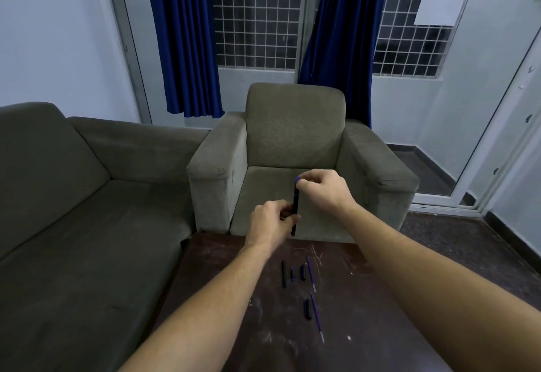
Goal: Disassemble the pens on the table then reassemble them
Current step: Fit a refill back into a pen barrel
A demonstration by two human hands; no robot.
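I hold a black pen barrel (295,210) upright above the far edge of the table. My left hand (270,221) grips its lower half. My right hand (320,185) pinches the blue end piece (297,179) at its top. On the dark table (222,298) lie loose pen parts: a black barrel (284,274), a small black-and-blue piece (292,274), a black cap (303,272) and a blue refill (311,274) in one row. Nearer to me lie another black cap (307,308) and a second blue refill (317,317).
A grey armchair (295,143) stands just beyond the table. A grey sofa (73,196) runs along the left. Blue curtains (184,40) hang by a barred window behind. The tabletop is scratched and dusty.
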